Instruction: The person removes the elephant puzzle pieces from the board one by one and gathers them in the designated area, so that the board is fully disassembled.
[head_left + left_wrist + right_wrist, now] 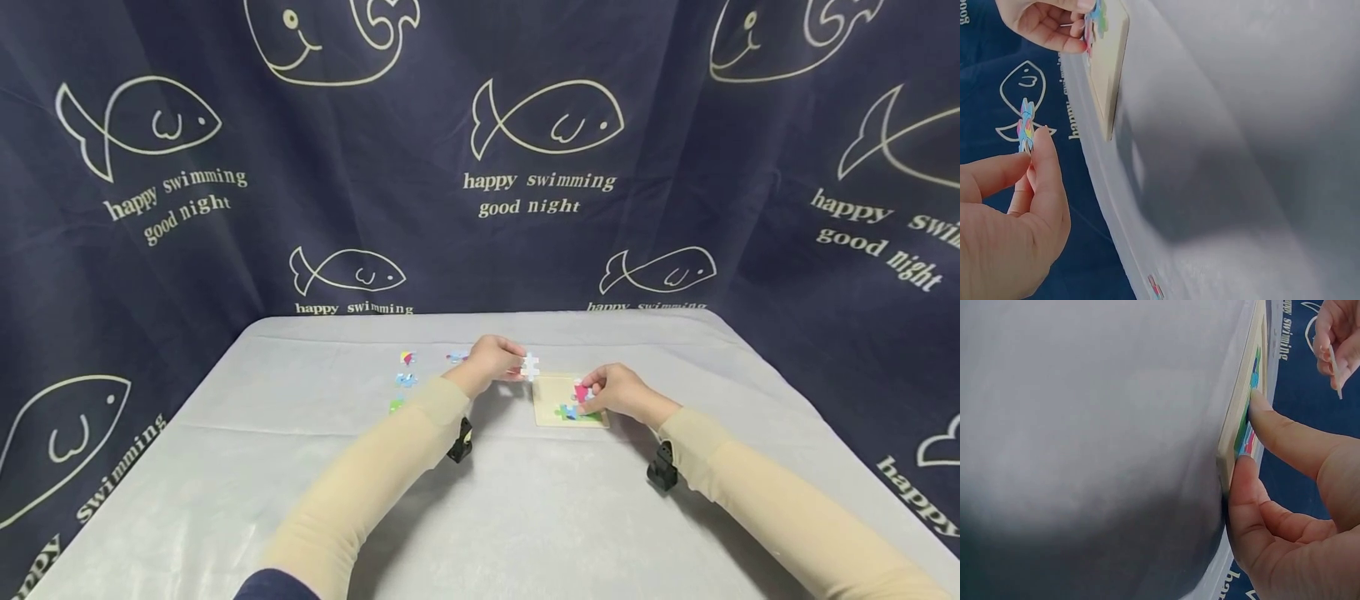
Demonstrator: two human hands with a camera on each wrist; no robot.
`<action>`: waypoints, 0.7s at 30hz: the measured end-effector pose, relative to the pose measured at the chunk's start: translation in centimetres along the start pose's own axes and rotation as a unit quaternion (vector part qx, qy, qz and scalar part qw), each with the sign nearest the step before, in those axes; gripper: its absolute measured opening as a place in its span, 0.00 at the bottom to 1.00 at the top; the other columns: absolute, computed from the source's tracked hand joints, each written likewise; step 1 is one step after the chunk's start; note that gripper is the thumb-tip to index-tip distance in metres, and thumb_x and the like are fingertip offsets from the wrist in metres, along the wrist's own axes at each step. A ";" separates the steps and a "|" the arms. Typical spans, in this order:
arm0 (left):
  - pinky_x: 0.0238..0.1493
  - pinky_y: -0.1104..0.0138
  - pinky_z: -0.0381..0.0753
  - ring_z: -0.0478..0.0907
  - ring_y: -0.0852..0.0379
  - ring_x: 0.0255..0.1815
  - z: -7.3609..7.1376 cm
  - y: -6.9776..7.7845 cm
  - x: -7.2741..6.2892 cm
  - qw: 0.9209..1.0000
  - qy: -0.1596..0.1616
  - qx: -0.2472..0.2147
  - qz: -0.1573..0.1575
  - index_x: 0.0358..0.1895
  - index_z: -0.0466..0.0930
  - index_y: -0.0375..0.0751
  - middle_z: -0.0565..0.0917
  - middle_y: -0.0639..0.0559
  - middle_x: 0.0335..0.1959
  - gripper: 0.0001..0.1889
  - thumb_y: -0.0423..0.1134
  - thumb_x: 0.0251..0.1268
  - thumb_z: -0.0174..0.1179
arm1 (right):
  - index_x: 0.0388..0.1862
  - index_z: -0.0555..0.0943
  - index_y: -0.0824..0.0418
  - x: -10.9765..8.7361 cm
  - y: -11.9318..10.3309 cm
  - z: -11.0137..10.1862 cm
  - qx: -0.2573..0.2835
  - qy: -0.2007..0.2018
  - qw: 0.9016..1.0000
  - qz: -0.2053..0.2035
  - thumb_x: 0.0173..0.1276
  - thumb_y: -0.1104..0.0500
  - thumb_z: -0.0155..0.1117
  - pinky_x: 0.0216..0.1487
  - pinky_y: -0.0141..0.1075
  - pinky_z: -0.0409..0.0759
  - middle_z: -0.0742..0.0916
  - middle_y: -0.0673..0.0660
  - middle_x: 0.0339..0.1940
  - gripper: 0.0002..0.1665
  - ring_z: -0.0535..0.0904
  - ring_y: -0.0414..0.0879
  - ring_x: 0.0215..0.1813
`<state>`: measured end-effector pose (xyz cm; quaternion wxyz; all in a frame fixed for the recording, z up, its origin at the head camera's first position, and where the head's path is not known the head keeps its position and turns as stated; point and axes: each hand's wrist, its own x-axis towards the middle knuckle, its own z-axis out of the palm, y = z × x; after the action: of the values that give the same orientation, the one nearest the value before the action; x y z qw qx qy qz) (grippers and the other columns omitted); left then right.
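My left hand (492, 360) pinches a jigsaw piece (531, 367) between thumb and fingertips, raised near the left edge of a wooden puzzle tray (549, 400). Its pale back faces the head camera, while the left wrist view catches its coloured side, a blue, pink and yellow piece (1026, 125). Over the tray's right part, my right hand (621, 390) has thumb and index finger on either side of coloured pieces, gripping one puzzle piece (1249, 439) low in the tray. A green-and-blue piece (567, 412) lies by the thumb, and a red piece (581, 392) shows beside the fingers.
Left of the tray, several loose pieces lie on the grey cloth, among them a yellow-and-red piece (407, 358), a blue piece (406, 380) and a green piece (397, 405). A dark fish-print curtain (435, 225) hangs behind the table (570, 517).
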<state>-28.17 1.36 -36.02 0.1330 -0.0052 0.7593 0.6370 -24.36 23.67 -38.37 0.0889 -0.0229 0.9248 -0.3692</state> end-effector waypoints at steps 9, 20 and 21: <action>0.38 0.69 0.88 0.81 0.52 0.36 -1.8 0.0 -0.4 1.000 0.006 -0.009 -0.007 0.45 0.80 0.27 0.81 0.42 0.40 0.08 0.23 0.63 0.58 | 0.47 0.79 0.70 0.1 0.1 0.0 -0.004 0.001 1.000 0.001 0.47 0.62 0.80 0.36 0.30 0.71 0.75 0.51 0.28 0.29 0.70 0.43 0.35; 0.40 0.69 0.88 0.80 0.55 0.34 -4.0 -0.3 -0.2 1.000 0.012 -0.016 -0.019 0.45 0.80 0.27 0.81 0.42 0.40 0.09 0.23 0.63 0.58 | 0.47 0.79 0.70 0.4 0.3 0.1 -0.007 -0.001 1.000 0.001 0.46 0.61 0.81 0.37 0.32 0.71 0.75 0.51 0.28 0.29 0.70 0.44 0.36; 0.40 0.69 0.88 0.79 0.57 0.32 -4.1 -0.3 -0.2 1.000 0.013 -0.014 -0.021 0.44 0.81 0.27 0.81 0.43 0.40 0.08 0.24 0.63 0.58 | 0.47 0.79 0.70 0.4 0.3 0.0 -0.009 -0.002 1.000 0.001 0.46 0.61 0.81 0.37 0.32 0.71 0.74 0.51 0.28 0.29 0.70 0.44 0.36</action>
<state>-28.69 -2.75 -35.67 0.1365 -0.0310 0.7520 0.6442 -24.79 23.80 -38.66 0.0903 -0.0238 0.9279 -0.3609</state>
